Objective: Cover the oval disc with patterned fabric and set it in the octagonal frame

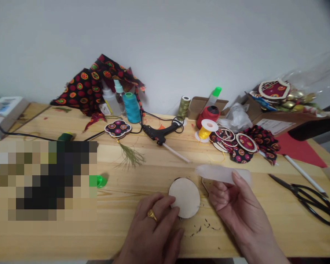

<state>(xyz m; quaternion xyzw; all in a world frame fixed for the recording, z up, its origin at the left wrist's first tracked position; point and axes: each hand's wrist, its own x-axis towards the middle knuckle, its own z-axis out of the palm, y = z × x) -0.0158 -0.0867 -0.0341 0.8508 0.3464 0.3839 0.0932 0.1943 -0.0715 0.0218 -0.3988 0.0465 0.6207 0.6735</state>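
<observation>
One head-worn camera looked forward and down across the pale wooden tabletop from its near edge. The bare left hand and bare right hand appeared at close range, low in frame; the plain grey-white wall closed the view behind.

Smooth wood, matt cloth and glossy plastic around a glue gun.
The gun is dark, matt plastic on a table of smooth, grained wood; nearer the wearer, the round disc looks smooth and matt, card or wood unclear. To the gun's near right, the strip is smooth and translucent, and the scissors have dark metal blades. Behind left, printed cloth is matt with frayed edges; right, a clear plastic bag is crinkled and glossy.
</observation>
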